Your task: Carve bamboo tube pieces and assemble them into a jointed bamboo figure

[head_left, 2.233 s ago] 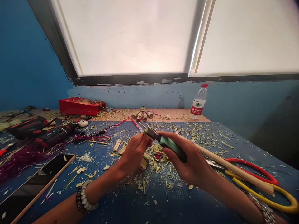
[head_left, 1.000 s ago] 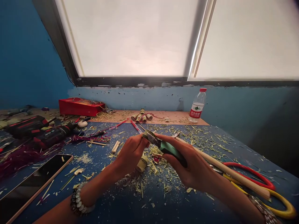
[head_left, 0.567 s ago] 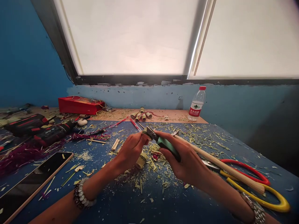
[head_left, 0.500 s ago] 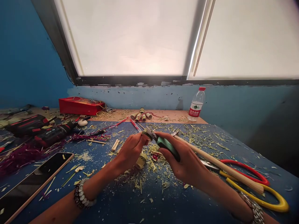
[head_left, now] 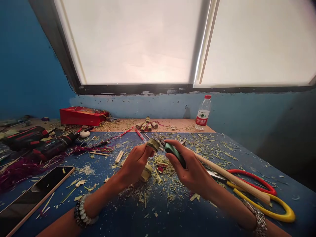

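Note:
My left hand [head_left: 134, 163] pinches a short greenish bamboo piece [head_left: 153, 144] near the middle of the table. In my right hand [head_left: 194, 166] is a green-handled knife [head_left: 175, 154], its blade pointing up and left. A small gap separates the blade from the bamboo piece. Just below my left fingers, another short bamboo piece [head_left: 146, 173] lies on the blue table among shavings [head_left: 163, 189]. A long wooden stick [head_left: 232, 175] passes behind my right hand.
Scissors with red and yellow handles [head_left: 287, 210] lie at the right. A phone [head_left: 37, 194] and a power drill [head_left: 54, 146] lie at the left. Farther back are a red box [head_left: 82, 117], tied bamboo pieces [head_left: 147, 126] and a water bottle [head_left: 203, 113].
The knife blade has come away from the bamboo piece. My left hand has turned the piece, so more of it shows. The whole view has shifted slightly.

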{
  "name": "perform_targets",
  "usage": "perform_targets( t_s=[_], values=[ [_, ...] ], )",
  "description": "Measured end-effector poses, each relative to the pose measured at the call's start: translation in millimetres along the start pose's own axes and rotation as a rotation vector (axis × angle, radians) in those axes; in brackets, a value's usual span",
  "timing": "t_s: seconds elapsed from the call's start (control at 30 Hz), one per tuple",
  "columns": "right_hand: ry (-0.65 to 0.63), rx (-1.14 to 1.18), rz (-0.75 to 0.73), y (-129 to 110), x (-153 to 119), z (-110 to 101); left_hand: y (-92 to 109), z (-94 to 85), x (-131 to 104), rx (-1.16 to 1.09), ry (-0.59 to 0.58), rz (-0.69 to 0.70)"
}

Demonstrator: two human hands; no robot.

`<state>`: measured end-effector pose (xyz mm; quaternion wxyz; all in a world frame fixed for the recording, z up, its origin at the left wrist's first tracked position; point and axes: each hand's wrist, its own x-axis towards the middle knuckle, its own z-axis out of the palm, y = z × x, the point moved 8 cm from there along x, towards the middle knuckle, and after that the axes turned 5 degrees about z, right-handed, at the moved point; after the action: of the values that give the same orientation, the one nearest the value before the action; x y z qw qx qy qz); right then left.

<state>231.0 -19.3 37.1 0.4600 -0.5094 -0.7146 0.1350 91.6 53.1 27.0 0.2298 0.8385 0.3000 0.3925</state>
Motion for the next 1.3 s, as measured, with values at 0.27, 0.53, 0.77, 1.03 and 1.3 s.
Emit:
perform_targets(
  t_s=[0.27, 0.53, 0.77, 1.03, 1.3],
  values=[
    [-0.143, -0.131, -0.171, -6.4, -1.1, 2.9, -5.2, -3.9, 3.3, 0.022, 0.006, 0.012],
    [-0.129, -0.127, -0.247, -12.2, -5.4, 3.8, 2.1, -7.4, 3.2, 0.078, 0.0, 0.106],
    [-0.027, -0.17, -0.216, -9.9, -5.7, 9.0, 0.0, 1.6, 1.9, 0.014, -0.038, 0.059],
    [-0.022, -0.141, -0.105, -1.2, -0.2, 1.7, 0.1, 0.0, 2.5, -0.031, -0.017, 0.07],
    [-0.144, -0.163, -0.239, -7.3, -4.6, 4.1, 0.7, -2.9, 4.1, 0.026, -0.012, 0.107]
  ],
)
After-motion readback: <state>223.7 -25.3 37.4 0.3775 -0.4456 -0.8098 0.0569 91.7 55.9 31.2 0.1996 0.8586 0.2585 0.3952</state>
